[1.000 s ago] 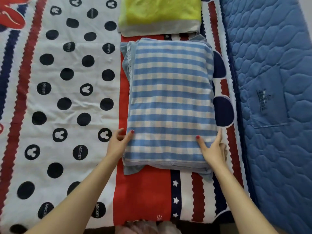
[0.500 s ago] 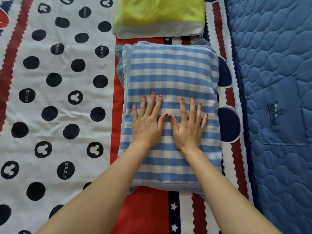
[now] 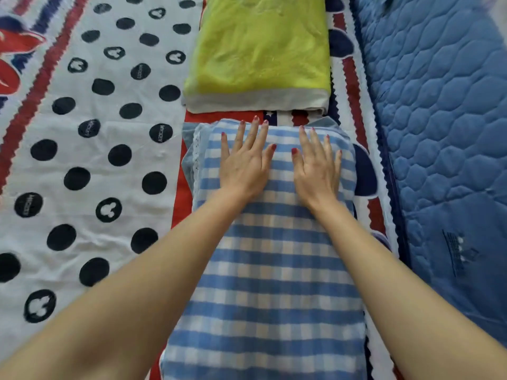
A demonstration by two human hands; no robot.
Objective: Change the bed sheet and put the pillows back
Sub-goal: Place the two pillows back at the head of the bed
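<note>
The blue-and-white checked pillow [image 3: 269, 270] is laid lengthwise on the bed sheet [image 3: 90, 165], over the sheet's red and star-striped band. It is taken here as the landmark for everything else.

Both hands are placed flat on the far end of the checked pillow, palms down. The left hand [image 3: 245, 163] is set on the left half of that end, with its fingers [image 3: 256, 133] held straight and slightly spread; the fingertips are brought up to the pillow's far edge. The right hand [image 3: 315, 168] is laid just beside it on the right half, fingers equally straight and spread. Nothing is gripped by either hand: the grip of each is kept apart, and the cloth is only pressed under flat palms. A narrow strip of checked fabric is left visible between the two hands. Both forearms are stretched over the near part of the pillow.

A lace-trimmed pale blue edge [image 3: 196, 149] is seen at the far left corner of the checked pillow.

Just beyond the checked pillow's far end, a second pillow with a yellow-green top [image 3: 260, 50] and a pale grey side is set on the same sheet, close to it but apart from it.

To the left of the checked pillow, the sheet's white field with black dots is spread flat. To its right, past the red and navy border, a blue quilted mattress cover [image 3: 439, 133] is exposed.
</note>
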